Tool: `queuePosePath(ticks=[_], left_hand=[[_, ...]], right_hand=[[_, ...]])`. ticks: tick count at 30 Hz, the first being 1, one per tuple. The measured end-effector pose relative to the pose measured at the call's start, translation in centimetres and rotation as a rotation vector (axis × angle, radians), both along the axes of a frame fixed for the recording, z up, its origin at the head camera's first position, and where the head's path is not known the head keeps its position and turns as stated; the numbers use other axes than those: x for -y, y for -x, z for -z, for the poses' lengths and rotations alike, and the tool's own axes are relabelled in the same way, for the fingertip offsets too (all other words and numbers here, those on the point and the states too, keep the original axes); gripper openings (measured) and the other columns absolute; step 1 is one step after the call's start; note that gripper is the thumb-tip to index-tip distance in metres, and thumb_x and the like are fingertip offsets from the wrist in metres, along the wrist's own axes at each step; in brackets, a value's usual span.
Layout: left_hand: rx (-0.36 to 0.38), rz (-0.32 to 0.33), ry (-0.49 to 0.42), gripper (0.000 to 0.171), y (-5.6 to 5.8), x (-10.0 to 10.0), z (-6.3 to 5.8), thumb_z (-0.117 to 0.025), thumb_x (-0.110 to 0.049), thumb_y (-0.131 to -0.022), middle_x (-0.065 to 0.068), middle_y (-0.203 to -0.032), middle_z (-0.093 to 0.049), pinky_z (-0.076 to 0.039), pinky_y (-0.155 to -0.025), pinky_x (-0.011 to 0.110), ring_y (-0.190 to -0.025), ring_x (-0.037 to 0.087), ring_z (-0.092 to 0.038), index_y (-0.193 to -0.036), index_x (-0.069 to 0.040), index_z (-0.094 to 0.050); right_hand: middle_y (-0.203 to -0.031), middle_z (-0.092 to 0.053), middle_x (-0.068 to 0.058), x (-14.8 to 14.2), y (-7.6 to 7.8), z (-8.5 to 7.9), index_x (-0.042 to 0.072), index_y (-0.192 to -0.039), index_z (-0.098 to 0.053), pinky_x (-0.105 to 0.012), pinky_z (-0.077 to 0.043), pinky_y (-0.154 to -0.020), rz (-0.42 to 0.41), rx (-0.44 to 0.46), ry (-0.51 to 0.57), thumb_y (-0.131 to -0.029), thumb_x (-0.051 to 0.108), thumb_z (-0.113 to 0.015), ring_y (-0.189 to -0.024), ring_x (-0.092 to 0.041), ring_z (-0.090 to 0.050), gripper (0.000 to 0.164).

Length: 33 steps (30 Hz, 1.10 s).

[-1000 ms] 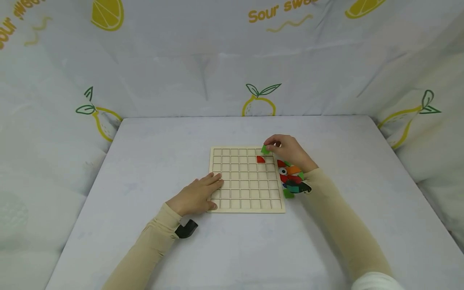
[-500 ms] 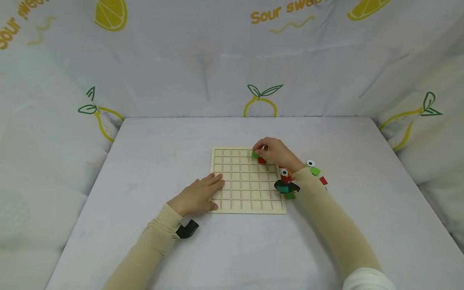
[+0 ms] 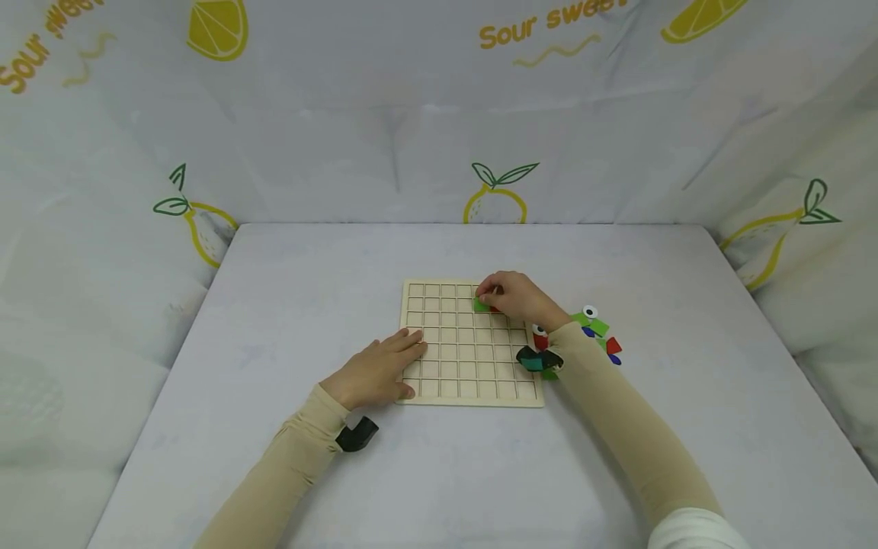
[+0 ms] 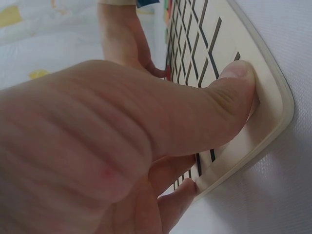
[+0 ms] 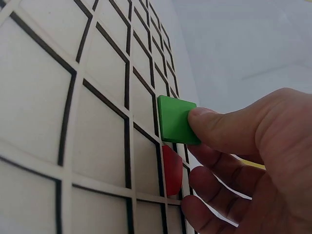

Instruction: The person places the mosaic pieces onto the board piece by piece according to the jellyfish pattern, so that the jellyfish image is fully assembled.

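Fingertips of the right hand point(image 3: 520, 299) pinch a green tile point(image 5: 174, 119), seemingly touching the grid board point(image 3: 453, 358), which the flat left hand point(image 3: 373, 371) steadies.

green square tile point(image 5: 174, 120) | pinched, tilted | over wooden grid board point(image 3: 439, 335)

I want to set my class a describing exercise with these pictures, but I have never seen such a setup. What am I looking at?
A person wears three cameras: one on the head looking down, one on each wrist, close up. On the table lies a wooden grid board. The left hand rests flat on its edge. The right hand pinches a green tile over a cell beside a red piece already in the board. More coloured pieces lie loose to the board's right.
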<state>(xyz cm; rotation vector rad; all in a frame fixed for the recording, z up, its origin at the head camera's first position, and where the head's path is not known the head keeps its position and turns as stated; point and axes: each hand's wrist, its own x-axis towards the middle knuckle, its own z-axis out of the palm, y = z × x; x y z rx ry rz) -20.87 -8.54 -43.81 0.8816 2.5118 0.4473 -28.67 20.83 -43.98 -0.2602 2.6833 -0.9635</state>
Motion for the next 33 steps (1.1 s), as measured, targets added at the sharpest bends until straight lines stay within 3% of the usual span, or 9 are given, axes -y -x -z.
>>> queuePosePath(ticks=[13, 21, 25, 33], left_hand=[[-0.012, 0.014, 0.009, 0.077, 0.0, 0.0, 0.0, -0.075, -0.025, -0.091, 0.005, -0.17, -0.024, -0.023, -0.125, 0.062, -0.159, 0.026, -0.017, -0.157, -0.012, -0.038], [-0.022, 0.017, 0.012, 0.076, 0.0, 0.1, -0.1, -0.075, -0.024, -0.091, 0.006, -0.169, -0.024, -0.025, -0.124, 0.063, -0.159, 0.027, -0.018, -0.157, -0.012, -0.038], [-0.013, 0.008, 0.015, 0.076, 0.0, 0.0, -0.1, -0.075, -0.024, -0.091, 0.005, -0.169, -0.024, -0.024, -0.125, 0.063, -0.159, 0.026, -0.017, -0.157, -0.012, -0.038], [-0.002, -0.001, 0.011, 0.076, 0.0, 0.0, 0.0, -0.074, -0.023, -0.092, 0.003, -0.17, -0.023, -0.022, -0.126, 0.061, -0.16, 0.025, -0.015, -0.158, -0.014, -0.038]], right_hand=[[-0.11, -0.069, -0.011, 0.2, 0.2, 0.6, 0.006, -0.113, -0.074, -0.035, -0.052, -0.077, -0.045, -0.071, -0.049, -0.1, 0.014, -0.063, -0.088, -0.021, -0.061, 0.019], [-0.104, -0.071, -0.009, 0.5, 0.2, 0.8, 0.006, -0.108, -0.076, -0.039, -0.054, -0.085, -0.103, -0.171, -0.096, -0.098, 0.013, -0.066, -0.098, -0.025, -0.062, 0.015], [-0.108, -0.07, -0.011, 0.7, 0.0, 0.6, 0.006, -0.112, -0.074, -0.043, -0.052, -0.09, -0.108, -0.184, -0.119, -0.099, 0.015, -0.064, -0.105, -0.028, -0.059, 0.018], [-0.123, -0.062, -0.012, -0.3, -0.7, -1.3, 0.006, -0.127, -0.066, -0.044, -0.051, -0.093, -0.057, -0.109, 0.014, -0.104, 0.021, -0.057, -0.112, -0.029, -0.055, 0.029]])
